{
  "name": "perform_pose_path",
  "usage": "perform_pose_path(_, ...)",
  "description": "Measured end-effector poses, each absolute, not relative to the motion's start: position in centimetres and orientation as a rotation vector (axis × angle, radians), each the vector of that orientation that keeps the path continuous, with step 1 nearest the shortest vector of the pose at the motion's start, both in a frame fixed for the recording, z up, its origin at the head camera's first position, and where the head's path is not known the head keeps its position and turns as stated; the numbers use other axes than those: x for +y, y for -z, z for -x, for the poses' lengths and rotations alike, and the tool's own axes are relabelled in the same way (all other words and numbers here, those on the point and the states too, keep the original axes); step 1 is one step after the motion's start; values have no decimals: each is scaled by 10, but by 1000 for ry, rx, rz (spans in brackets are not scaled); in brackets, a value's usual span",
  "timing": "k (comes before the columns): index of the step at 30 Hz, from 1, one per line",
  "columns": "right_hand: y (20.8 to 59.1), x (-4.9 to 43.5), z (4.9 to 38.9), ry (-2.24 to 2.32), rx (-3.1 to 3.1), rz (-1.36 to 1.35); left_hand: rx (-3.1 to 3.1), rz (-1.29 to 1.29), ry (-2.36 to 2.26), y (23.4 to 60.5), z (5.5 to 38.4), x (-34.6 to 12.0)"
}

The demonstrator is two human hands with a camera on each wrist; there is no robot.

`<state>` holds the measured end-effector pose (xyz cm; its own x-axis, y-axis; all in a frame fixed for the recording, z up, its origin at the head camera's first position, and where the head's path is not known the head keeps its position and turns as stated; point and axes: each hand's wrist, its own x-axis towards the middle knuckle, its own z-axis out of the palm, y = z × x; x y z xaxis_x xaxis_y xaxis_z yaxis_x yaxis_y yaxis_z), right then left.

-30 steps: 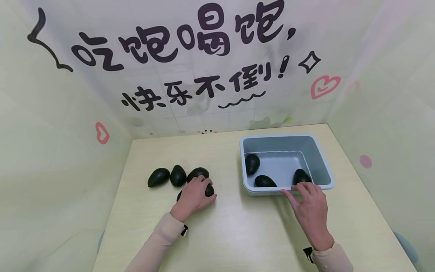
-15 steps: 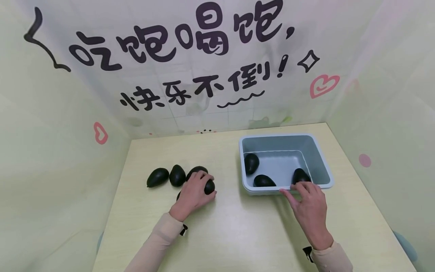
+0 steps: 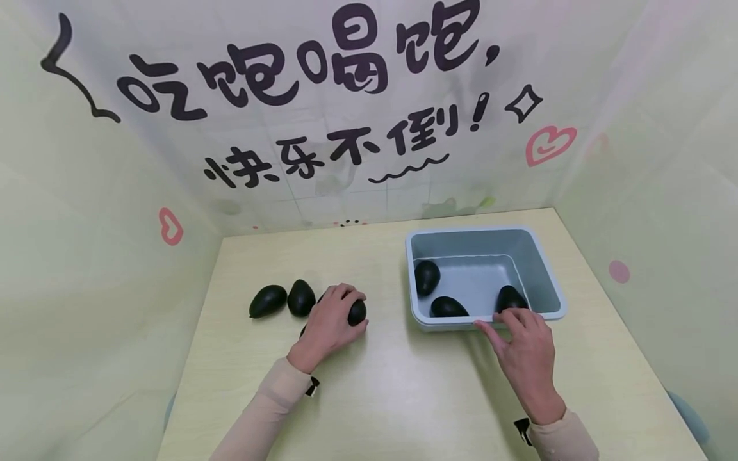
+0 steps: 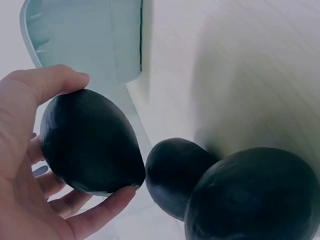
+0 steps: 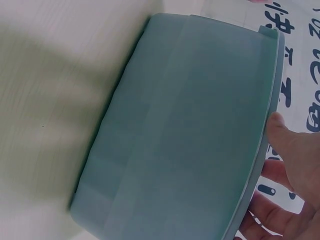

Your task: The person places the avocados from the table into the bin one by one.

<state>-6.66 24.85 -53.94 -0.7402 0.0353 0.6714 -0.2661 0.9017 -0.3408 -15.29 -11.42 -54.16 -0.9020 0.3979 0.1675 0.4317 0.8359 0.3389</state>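
Observation:
With thumb and fingers curled round it, my left hand (image 3: 331,324) grips a dark avocado (image 4: 92,142) at the left of the table. In the left wrist view, two more avocados lie close by, a smaller-looking one (image 4: 177,175) and a nearer one (image 4: 255,197). Further left, two avocados (image 3: 268,301) (image 3: 301,298) rest side by side. My right hand (image 3: 527,358) pinches the near rim of a blue-grey plastic bin (image 3: 487,324), thumb outside and fingers over the edge. Three avocados (image 3: 427,278) (image 3: 449,307) (image 3: 511,298) lie inside the bin.
The pale wooden table (image 3: 398,403) carries everything. A printed curtain with large lettering (image 3: 357,147) hangs behind it, and plain curtains stand at both sides. Bare table lies between the left hand and the bin.
My left hand has shifted slightly with the avocado in its grip, now covering more of the avocado behind it. The right hand and bin have kept their places.

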Motion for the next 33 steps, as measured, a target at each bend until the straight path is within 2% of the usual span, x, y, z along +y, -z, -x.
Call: perform_pose_path(33, 538, 247, 65, -552, -2379, -140, -2826, 838, 413, 503, 176, -98)
